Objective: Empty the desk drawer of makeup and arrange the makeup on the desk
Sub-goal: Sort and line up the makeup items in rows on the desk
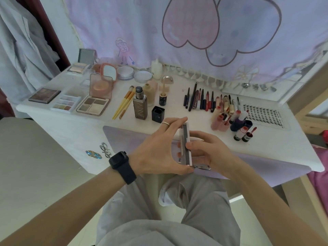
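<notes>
You are seated at a white tabletop (pixel 74 132), and most of the arranging looks done: makeup lies in tidy groups along its far half. One piece is in hand. Your left hand (pixel 156 150) pinches a slim case (pixel 186 139) end to end, thumb at the near end and forefinger at the far end. Your right hand (pixel 209 151) curls its fingers round the case's side. The case hangs edge-up just above the near middle of the tabletop, not yet set down. The drawer cannot be made out, so you cannot tell whether anything is left inside it.

Counted from the left, there are four palettes (pixel 44 95), one pink compact mirror (pixel 108 71) and two round jars (pixel 125 73) at the far edge. There are three bottles: a white bottle (pixel 157 69), a beige bottle (pixel 150 91) and a brown bottle (pixel 140 108). Between the palettes and the bottles lie yellow-handled brushes (pixel 124 103), at least two. One black cap (pixel 158 113) stands near the brown bottle. Right of centre is a row of pencils (pixel 200 100), a dozen or so, packed too tightly for an exact count. Next comes a crowded cluster of lip tubes (pixel 229 119), then one lash tray (pixel 262 114) at the far right. Two hair clips (pixel 99 151) lie at the near left.
</notes>
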